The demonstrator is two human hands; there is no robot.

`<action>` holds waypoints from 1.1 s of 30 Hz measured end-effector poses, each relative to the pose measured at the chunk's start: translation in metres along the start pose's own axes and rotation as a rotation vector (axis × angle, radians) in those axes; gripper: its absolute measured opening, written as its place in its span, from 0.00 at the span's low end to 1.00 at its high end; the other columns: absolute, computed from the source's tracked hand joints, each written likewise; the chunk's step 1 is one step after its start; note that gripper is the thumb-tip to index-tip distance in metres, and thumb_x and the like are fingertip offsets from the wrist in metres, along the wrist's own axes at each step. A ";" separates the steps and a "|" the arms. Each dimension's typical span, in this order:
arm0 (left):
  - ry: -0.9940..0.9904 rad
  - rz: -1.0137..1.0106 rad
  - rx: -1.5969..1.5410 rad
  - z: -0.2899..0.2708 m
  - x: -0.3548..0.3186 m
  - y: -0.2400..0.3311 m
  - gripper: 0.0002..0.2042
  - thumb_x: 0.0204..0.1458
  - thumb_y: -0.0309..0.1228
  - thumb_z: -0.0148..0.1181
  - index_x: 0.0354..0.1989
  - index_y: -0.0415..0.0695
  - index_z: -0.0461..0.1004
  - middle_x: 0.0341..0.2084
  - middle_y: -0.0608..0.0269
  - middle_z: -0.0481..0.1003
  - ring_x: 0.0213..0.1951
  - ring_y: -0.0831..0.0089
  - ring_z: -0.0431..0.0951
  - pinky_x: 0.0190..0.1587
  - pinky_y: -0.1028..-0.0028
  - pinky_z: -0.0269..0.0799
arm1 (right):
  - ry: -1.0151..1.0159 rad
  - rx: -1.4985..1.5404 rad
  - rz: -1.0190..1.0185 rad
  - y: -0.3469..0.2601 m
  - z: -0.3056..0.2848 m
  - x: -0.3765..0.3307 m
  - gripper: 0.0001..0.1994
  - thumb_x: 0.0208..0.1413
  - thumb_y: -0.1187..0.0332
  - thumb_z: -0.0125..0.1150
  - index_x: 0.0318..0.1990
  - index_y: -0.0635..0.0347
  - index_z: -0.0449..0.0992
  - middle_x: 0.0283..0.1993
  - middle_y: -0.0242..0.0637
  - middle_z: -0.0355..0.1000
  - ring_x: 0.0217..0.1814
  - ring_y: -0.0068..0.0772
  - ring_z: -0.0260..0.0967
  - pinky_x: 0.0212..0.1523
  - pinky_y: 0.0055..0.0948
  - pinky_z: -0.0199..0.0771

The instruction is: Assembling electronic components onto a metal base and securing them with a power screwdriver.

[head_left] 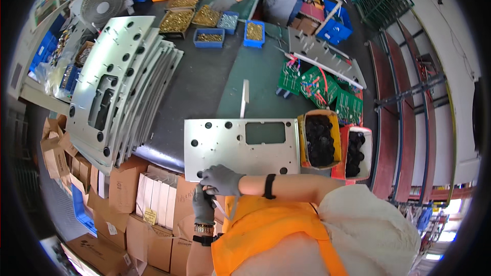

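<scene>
- Flat silvery metal panel (238, 158), round-holed, with one rectangular cutout, lying on the dark table (197, 82).
- Grey-gloved right hand (221, 180) and left hand (203, 208) meet at its near-left corner, fingers curled; contents unclear.

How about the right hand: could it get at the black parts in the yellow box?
Probably yes: the yellow box is open-topped beside the plate, and nothing appears to cover the black parts. The right hand is at the left hand, so it would have to come away first.

Brightly lit, w/ soft sheen on nr metal panel (230, 154), fisheye-bent & dark-rimmed.
</scene>
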State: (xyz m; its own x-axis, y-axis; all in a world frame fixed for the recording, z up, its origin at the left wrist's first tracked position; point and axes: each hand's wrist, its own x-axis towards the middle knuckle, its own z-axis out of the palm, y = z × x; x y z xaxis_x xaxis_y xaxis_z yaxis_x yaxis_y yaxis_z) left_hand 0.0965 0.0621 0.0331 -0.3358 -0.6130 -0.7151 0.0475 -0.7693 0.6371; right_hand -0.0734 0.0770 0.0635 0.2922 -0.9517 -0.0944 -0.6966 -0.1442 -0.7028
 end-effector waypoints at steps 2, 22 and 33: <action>-0.244 0.068 -0.045 0.023 -0.007 -0.001 0.30 0.61 0.58 0.44 0.56 0.43 0.69 0.23 0.70 0.72 0.17 0.83 0.65 0.16 0.82 0.57 | 0.074 0.222 0.050 0.001 -0.002 -0.031 0.14 0.53 0.60 0.63 0.45 0.55 0.78 0.47 0.43 0.71 0.50 0.48 0.68 0.53 0.43 0.68; -0.989 -0.233 0.514 0.166 0.003 -0.046 0.30 0.59 0.54 0.50 0.58 0.40 0.64 0.32 0.66 0.71 0.22 0.83 0.69 0.20 0.83 0.63 | 0.450 0.974 0.747 0.039 -0.018 -0.218 0.13 0.59 0.71 0.59 0.50 0.63 0.73 0.41 0.38 0.73 0.39 0.28 0.71 0.42 0.26 0.74; -0.981 -0.288 0.550 0.164 -0.001 -0.038 0.22 0.64 0.43 0.45 0.60 0.41 0.64 0.32 0.67 0.72 0.24 0.84 0.69 0.22 0.84 0.64 | 0.410 1.068 0.733 0.051 -0.026 -0.213 0.12 0.59 0.74 0.55 0.50 0.64 0.74 0.36 0.37 0.73 0.35 0.24 0.70 0.38 0.23 0.73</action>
State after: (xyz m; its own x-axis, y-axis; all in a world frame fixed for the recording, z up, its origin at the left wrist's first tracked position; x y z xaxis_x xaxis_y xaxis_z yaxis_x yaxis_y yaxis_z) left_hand -0.0595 0.1214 0.0569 -0.8640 0.1602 -0.4773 -0.4836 -0.5283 0.6979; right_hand -0.1884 0.2655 0.0655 -0.2680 -0.7570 -0.5959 0.2917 0.5257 -0.7991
